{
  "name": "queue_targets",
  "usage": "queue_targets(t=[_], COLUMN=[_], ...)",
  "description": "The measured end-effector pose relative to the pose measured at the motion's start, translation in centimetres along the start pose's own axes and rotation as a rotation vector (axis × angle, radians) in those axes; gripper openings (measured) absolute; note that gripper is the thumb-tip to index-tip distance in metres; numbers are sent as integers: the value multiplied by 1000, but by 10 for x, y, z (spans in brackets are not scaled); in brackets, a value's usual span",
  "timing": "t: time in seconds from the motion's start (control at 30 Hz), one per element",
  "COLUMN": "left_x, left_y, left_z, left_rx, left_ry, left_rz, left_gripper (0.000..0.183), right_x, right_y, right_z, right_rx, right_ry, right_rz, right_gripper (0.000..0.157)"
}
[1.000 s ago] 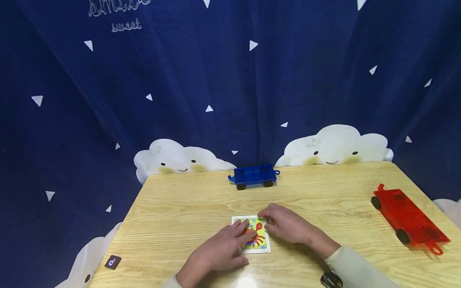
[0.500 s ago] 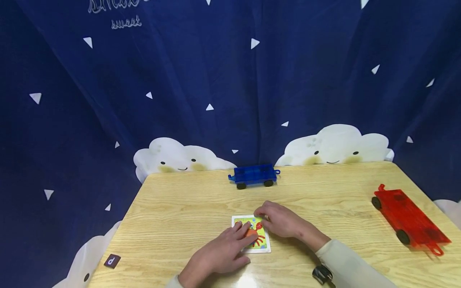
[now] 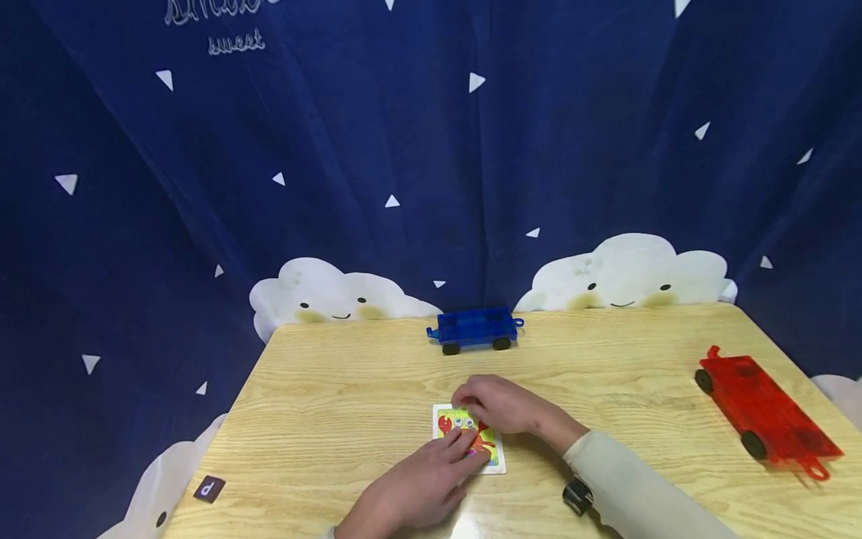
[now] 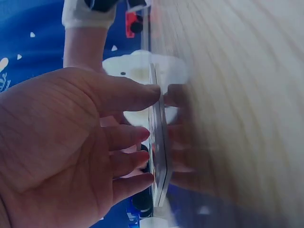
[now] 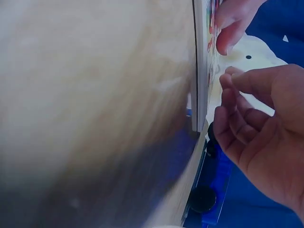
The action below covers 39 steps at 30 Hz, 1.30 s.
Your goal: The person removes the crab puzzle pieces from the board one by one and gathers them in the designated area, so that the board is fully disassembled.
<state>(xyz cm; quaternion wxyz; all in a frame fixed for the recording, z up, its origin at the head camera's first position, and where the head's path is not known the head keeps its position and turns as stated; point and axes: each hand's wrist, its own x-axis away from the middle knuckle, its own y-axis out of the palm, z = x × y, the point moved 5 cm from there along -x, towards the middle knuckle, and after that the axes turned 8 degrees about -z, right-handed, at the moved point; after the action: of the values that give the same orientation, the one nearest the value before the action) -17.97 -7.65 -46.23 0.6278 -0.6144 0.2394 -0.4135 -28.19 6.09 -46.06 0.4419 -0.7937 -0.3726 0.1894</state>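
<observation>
A small square board (image 3: 501,468) with a white border and a red crab picture (image 3: 461,424) on yellow lies flat mid-table. My left hand (image 3: 424,479) lies over its lower part, fingers fairly straight. In the left wrist view the left hand's thumb (image 4: 137,95) reaches the board's near edge and its fingertips (image 4: 146,156) touch the picture side. My right hand (image 3: 501,404) is at the board's upper right, fingers loosely bent. In the right wrist view its thumb tip (image 5: 242,80) lies close to its fingertips, and nothing shows between them. The fingers partly hide the crab.
A blue toy wagon (image 3: 477,329) stands at the table's back edge. To the right is a red toy wagon (image 3: 768,408). A small dark tile (image 3: 210,489) with a white letter lies at the left edge. Behind the table (image 3: 323,389) hangs a blue curtain (image 3: 337,150).
My right hand has slid left along the board's top edge. The left hand has shifted slightly right, uncovering the crab's eyes and left claw. The board has stayed in place.
</observation>
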Motion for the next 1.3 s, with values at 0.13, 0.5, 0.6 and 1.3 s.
queue_targets(t=[0.13,0.5,0.6,1.3], left_x=[1,0,0,-2], left_y=[-2,1,1,11], left_z=[3,1,0,-3], left_rx=[-24,2,11,252], left_ry=[36,-13,-10,-8], left_rz=[32,26,44,-31], left_gripper=[55,52,51,64], right_x=[-11,-21,-21,-25], right_y=[0,3,3,7], right_z=[-5,-9,-10,1], right_rx=[-24,-41,-43,-153], right_ry=[-48,-9,-9,-36], right_rz=[-33,-73,-69,-112], right_gripper=[22,20,21,33])
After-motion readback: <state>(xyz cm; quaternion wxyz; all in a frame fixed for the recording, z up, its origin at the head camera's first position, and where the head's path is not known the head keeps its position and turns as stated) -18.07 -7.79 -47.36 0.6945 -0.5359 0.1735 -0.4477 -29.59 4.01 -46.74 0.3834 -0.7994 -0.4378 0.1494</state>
